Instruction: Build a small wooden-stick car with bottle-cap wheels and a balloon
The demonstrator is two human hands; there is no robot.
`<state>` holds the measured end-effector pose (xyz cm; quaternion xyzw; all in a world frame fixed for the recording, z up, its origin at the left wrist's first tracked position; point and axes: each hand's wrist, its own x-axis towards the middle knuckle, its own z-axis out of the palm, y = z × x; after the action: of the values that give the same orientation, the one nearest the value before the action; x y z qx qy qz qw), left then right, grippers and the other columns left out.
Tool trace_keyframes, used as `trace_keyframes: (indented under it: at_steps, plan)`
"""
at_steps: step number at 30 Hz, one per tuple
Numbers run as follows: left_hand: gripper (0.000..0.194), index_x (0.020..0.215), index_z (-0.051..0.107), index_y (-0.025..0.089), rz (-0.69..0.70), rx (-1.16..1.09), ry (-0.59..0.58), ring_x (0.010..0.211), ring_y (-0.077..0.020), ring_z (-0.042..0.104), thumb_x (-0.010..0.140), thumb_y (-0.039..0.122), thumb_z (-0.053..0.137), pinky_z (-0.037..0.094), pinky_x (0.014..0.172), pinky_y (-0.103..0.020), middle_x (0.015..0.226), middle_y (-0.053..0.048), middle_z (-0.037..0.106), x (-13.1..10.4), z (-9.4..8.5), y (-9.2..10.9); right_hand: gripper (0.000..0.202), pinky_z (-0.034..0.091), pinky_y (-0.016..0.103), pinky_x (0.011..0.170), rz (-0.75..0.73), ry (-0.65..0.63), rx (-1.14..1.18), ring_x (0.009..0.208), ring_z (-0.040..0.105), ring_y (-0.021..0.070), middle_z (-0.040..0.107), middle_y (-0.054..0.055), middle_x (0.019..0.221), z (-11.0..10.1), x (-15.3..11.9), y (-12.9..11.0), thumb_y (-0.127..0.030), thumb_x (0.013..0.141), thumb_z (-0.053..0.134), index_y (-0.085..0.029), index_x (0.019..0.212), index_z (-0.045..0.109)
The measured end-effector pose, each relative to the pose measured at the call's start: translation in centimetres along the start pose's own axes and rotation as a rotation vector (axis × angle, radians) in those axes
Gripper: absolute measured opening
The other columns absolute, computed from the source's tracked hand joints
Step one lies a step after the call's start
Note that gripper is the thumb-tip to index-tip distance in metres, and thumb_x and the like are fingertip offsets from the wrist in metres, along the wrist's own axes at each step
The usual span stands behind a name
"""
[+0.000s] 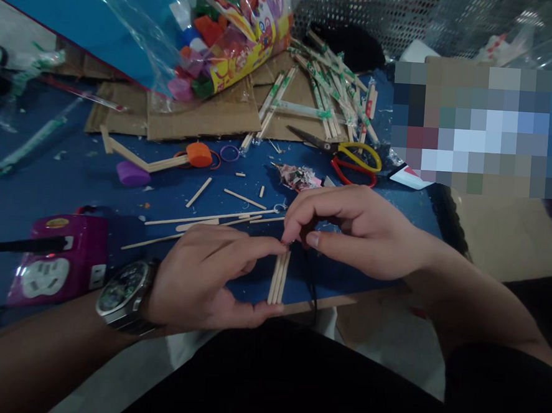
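My left hand (206,277), with a wristwatch (125,297) on its wrist, holds several short wooden sticks (278,280) side by side. The thumb presses their lower end and the index finger their upper end. My right hand (359,230) is bent over the top of these sticks. Its curled fingertips touch or almost touch the upper end, while its thumb stays apart from them; I see nothing held in it. Just beyond my hands lie long thin sticks (210,217), a flat craft stick (195,225) and short cut pieces (198,192) on the blue tabletop (164,203).
Scissors (345,151) lie beyond my right hand. Wrapped chopsticks (320,97) are heaped on cardboard (202,111), near a bag of coloured clay (234,42). An orange lump (199,154) and purple lump (133,173) join sticks. A purple power socket (62,256) stands left.
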<state>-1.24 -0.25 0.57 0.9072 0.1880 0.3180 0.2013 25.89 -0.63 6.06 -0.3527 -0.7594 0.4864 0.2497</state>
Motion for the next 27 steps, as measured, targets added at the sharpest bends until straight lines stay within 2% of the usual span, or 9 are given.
trace_keyframes:
  at_steps: [6,9,14,17,22,27]
  plan:
    - [0.050,0.127,0.065,0.018,0.016,-0.007,0.012,0.052,-0.0087,0.050,0.096,0.054,0.080,0.041,0.057,-0.026,0.066,0.009,0.054,0.0,0.0,-0.1,0.018,0.056,0.027,0.088,0.064,-0.032,0.171,0.094,0.071,0.0140,0.079,0.004,0.102,0.0,0.2,0.3,-0.005,0.095,0.063,-0.014,0.100,0.078]
    - [0.049,0.127,0.065,0.018,0.008,-0.006,0.008,0.052,-0.0085,0.050,0.095,0.052,0.081,0.041,0.057,-0.026,0.067,0.009,0.055,-0.1,0.1,-0.1,0.017,0.056,0.024,0.080,0.107,-0.008,0.341,0.084,0.068,0.0113,0.076,0.004,0.100,0.0,0.3,0.4,-0.004,0.093,0.063,-0.013,0.097,0.076]
    - [0.049,0.130,0.066,0.020,-0.010,-0.002,-0.019,0.053,-0.0104,0.054,0.096,0.054,0.077,0.044,0.059,-0.028,0.068,0.008,0.060,-0.3,0.1,0.1,0.019,0.055,0.025,0.074,0.166,0.088,0.421,0.079,0.067,0.0114,0.072,0.002,0.095,0.0,0.3,0.5,-0.004,0.089,0.065,-0.013,0.103,0.075]
    - [0.048,0.133,0.064,0.020,0.048,-0.025,-0.095,0.059,-0.0130,0.062,0.099,0.053,0.074,0.045,0.061,-0.030,0.076,0.005,0.068,-0.5,0.3,0.1,0.026,0.056,0.027,0.073,0.167,0.110,0.421,0.077,0.070,0.0128,0.073,0.003,0.097,-0.1,0.4,0.6,-0.005,0.088,0.064,-0.013,0.110,0.075]
    - [0.048,0.137,0.058,0.019,0.188,-0.041,-0.161,0.066,-0.0175,0.069,0.105,0.053,0.069,0.045,0.061,-0.034,0.082,0.002,0.074,-0.6,1.0,0.1,0.034,0.059,0.030,0.075,0.153,0.139,0.209,0.079,0.075,0.0158,0.073,0.004,0.101,-0.2,0.4,0.4,-0.008,0.093,0.064,-0.015,0.125,0.075]
    - [0.050,0.139,0.055,0.019,0.221,-0.075,-0.184,0.066,-0.0172,0.069,0.106,0.055,0.066,0.042,0.060,-0.033,0.084,0.002,0.076,-0.7,1.3,0.2,0.040,0.060,0.032,0.080,0.096,0.150,-0.203,0.092,0.074,0.0194,0.075,0.007,0.116,-0.4,0.6,-0.1,-0.010,0.094,0.065,-0.020,0.131,0.075]
